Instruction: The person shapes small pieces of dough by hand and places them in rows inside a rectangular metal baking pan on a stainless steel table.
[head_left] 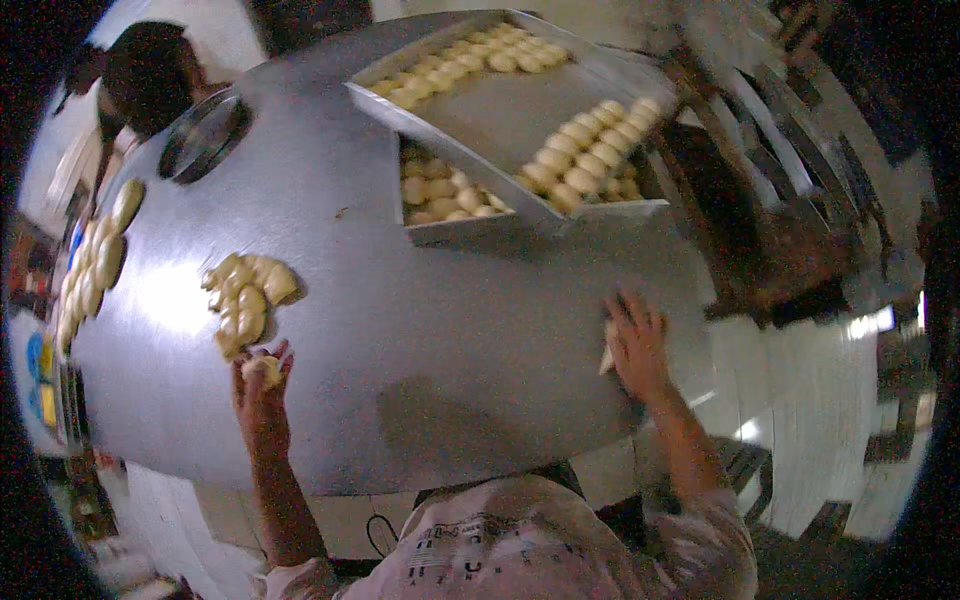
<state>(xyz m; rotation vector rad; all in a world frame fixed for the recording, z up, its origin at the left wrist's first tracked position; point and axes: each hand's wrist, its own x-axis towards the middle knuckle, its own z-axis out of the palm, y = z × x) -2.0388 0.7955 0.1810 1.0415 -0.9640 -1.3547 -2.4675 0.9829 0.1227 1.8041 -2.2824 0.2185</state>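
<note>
My left hand (262,400) is closed around a small dough piece (262,371), its fingers curled along both sides. Just beyond it lies a heap of cut dough pieces (245,300) on the metal table. Over at the table's right side, my right hand (638,345) is cupped palm down over another dough piece (606,352). Only a pale edge of that piece shows by the thumb; the palm hides the rest.
A large metal tray (450,147) with rows of dough balls rests askew on a second tray (455,232). A round metal pan (205,135) sits far left near another person (150,80). Long dough pieces (108,258) line the left edge. A blurred person (745,220) stands at right.
</note>
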